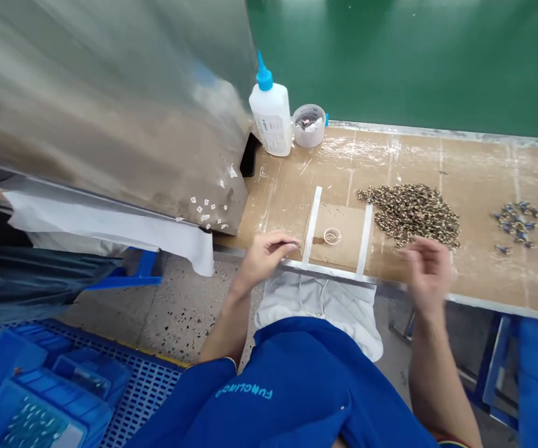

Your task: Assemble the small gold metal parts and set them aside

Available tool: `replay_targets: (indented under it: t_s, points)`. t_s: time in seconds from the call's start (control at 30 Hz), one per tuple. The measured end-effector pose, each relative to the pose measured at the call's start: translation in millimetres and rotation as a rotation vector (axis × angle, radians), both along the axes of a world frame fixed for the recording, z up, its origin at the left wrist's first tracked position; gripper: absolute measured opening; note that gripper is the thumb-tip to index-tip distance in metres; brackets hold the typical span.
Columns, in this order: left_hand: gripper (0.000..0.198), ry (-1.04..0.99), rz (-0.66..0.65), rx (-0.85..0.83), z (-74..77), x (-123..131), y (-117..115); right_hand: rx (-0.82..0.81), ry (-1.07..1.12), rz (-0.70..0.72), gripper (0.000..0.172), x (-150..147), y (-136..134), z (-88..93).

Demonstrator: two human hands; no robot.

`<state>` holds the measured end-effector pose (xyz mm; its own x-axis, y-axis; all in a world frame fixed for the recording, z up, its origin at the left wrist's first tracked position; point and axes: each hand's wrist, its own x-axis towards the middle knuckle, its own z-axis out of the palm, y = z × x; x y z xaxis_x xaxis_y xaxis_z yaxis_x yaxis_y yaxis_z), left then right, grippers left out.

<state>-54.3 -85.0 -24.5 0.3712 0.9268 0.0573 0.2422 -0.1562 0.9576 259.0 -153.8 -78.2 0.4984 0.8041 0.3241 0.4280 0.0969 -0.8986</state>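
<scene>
My left hand (265, 255) rests at the front edge of the cardboard-covered bench (484, 186), fingers curled with the tips pinched together beside a white tape strip (311, 225); anything between them is too small to see. My right hand (426, 269) hovers, blurred by motion, just in front of a large heap of small speckled parts (411, 213). Between the hands lies a taped-off square of cardboard (339, 236) with a small clear ring (332, 236) on it.
A white glue bottle with a blue nozzle (271, 112) and a small clear tub (309, 126) stand at the back left. A smaller pile of bluish parts (515, 219) lies far right. A foil-wrapped machine (110, 106) fills the left; blue crates (40, 398) sit on the floor.
</scene>
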Motion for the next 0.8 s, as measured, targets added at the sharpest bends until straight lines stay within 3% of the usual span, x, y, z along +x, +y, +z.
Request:
replay_targets:
  t_s: [0.07, 0.1, 0.27, 0.33, 0.63, 0.8]
  points:
    - [0.018, -0.048, -0.034, 0.017, -21.4, 24.9, 1.5, -0.117, 0.046, 0.286, 0.033, -41.4, 1.7, -3.9]
    - [0.019, -0.07, -0.036, 0.04, -31.3, 33.9, 1.0, -0.144, 0.071, 0.351, 0.034, -55.4, 4.5, -6.3]
    - [0.021, -0.099, 0.003, 0.203, -63.4, 47.6, -1.3, -0.152, 0.083, 0.365, 0.018, -74.0, 23.8, -10.1]
    - [0.019, -0.086, -0.024, 0.243, -67.1, 46.3, -0.6, -0.134, 0.021, 0.372, 0.006, -72.5, 30.0, -6.8]
    - [0.016, -0.012, -0.078, 0.284, -61.9, 47.3, 1.4, -0.105, -0.144, 0.523, 0.008, -77.0, 46.4, 7.2]
    - [0.021, 0.004, -0.084, 0.27, -61.8, 46.7, 1.8, -0.072, -0.27, 0.538, 0.009, -81.3, 54.7, 7.4]
